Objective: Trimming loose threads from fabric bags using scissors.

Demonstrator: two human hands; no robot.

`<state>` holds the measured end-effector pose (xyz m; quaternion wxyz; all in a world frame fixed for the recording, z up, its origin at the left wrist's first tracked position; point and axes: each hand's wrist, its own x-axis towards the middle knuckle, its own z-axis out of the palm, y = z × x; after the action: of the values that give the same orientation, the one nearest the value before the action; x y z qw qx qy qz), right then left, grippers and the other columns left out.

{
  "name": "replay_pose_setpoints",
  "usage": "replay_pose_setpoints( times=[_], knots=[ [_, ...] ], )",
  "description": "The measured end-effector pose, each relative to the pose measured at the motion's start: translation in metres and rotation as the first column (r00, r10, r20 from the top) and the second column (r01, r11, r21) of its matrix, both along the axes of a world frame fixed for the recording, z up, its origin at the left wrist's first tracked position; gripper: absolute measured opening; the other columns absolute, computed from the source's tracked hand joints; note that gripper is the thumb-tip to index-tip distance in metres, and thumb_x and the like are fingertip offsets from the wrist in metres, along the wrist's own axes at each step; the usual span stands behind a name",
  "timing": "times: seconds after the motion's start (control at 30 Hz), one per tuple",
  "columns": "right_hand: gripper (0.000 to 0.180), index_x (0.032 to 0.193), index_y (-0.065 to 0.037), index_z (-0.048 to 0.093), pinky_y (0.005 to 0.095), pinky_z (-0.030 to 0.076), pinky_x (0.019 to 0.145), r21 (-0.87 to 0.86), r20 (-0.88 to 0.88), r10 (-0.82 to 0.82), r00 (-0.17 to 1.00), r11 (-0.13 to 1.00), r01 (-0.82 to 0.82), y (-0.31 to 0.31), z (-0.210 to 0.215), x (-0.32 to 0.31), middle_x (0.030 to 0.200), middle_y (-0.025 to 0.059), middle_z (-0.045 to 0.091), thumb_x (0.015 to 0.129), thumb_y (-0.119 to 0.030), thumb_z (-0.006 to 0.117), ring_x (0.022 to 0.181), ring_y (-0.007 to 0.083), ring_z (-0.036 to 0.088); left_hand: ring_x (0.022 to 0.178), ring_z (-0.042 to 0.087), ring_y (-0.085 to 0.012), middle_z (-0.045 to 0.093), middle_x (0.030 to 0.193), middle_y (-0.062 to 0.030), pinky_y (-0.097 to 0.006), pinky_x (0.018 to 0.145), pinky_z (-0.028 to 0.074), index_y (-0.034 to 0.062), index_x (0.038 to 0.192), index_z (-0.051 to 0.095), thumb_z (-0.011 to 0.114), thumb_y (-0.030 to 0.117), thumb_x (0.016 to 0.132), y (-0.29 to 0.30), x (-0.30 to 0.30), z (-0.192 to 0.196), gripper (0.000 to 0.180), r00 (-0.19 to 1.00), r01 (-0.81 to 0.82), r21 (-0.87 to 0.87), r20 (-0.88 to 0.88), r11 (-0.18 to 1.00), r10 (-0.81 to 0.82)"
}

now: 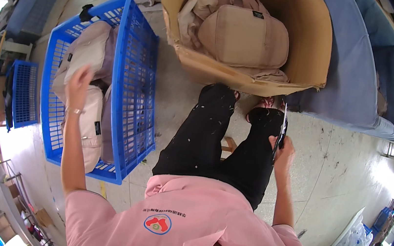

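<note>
My left hand (79,85) reaches over the blue plastic crate (135,86) at the left. Its fingers are blurred against a beige and mauve bag (88,48); whether they grip it I cannot tell. Nearer to me in the crate lies another beige bag (89,129) with a small black label. My right hand (284,156) is closed around black-handled scissors (282,133), held beside my right knee with the narrow blade pointing away from me. The scissors show edge-on, so their full shape is hidden.
A large open cardboard box (241,82) stands just beyond my feet, with several beige bags (251,39) piled inside. Blue-grey fabric-covered bins (346,67) adjoin it on the right. A smaller blue crate (24,94) sits farther left. Part of a wooden stool (228,145) shows between my legs.
</note>
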<state>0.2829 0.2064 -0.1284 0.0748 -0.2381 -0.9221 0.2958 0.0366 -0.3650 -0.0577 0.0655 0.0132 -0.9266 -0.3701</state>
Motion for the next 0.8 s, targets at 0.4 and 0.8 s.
replay_pose_setpoints(
  times=[0.4, 0.8],
  knots=[
    [0.049, 0.089, -0.002, 0.056, 0.0400, 0.043, 0.050, 0.147, -0.056, -0.047, 0.997, 0.988, 0.055, 0.009, -0.035, -0.002, 0.079, 0.0089, 0.056, 0.076, -0.043, 0.080, 0.060, 0.0312, 0.058, 0.129, 0.048, -0.0364, 0.047, 0.143, -0.0204, -0.038, 0.108, 0.039, 0.0003, 0.141, 0.043, 0.065, 0.041, 0.088, 0.353, -0.310, -0.149, 0.070, 0.701, 0.685, -0.503, 0.257, 0.527, -0.665],
    [0.050, 0.086, -0.002, 0.053, 0.0385, 0.042, 0.053, 0.113, -0.020, -0.144, 0.989, 0.983, 0.145, 0.006, -0.028, -0.008, 0.078, 0.0089, 0.053, 0.072, -0.040, 0.083, 0.061, 0.0298, 0.055, 0.081, 0.068, -0.0269, 0.070, 0.087, -0.0172, -0.037, 0.075, 0.051, -0.0037, 0.101, 0.068, 0.087, 0.040, 0.065, 0.420, -0.301, -0.166, 0.060, 0.772, 0.551, -0.137, 0.457, 0.823, -0.441]
  ],
)
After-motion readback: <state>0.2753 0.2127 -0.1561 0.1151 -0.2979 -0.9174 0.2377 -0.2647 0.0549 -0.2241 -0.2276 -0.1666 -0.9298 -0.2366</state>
